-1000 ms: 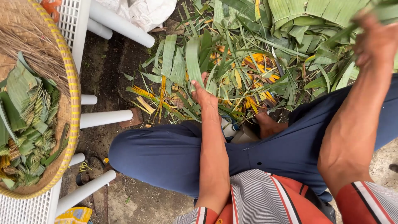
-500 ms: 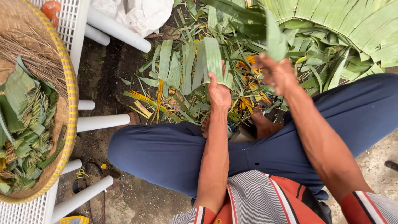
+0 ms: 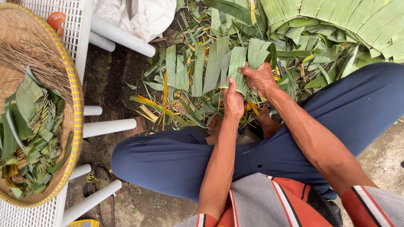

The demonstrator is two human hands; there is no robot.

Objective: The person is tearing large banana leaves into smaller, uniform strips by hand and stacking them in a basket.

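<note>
While both hands — left hand [image 3: 232, 100], right hand [image 3: 260, 77] — pinch ribbed green leaf strips [image 3: 240, 63].

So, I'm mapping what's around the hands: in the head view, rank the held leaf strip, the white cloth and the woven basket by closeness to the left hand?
1. Leaf strip, gripped by the left hand.
2. White cloth, up and left.
3. Woven basket, far left.

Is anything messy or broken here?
Yes, it is messy. Torn green and yellowing leaf scraps lie scattered on the ground by the person's feet. The left hand and right hand both hold a fan of leaf strips. The folded leaves in the woven tray sit tidily.
</note>
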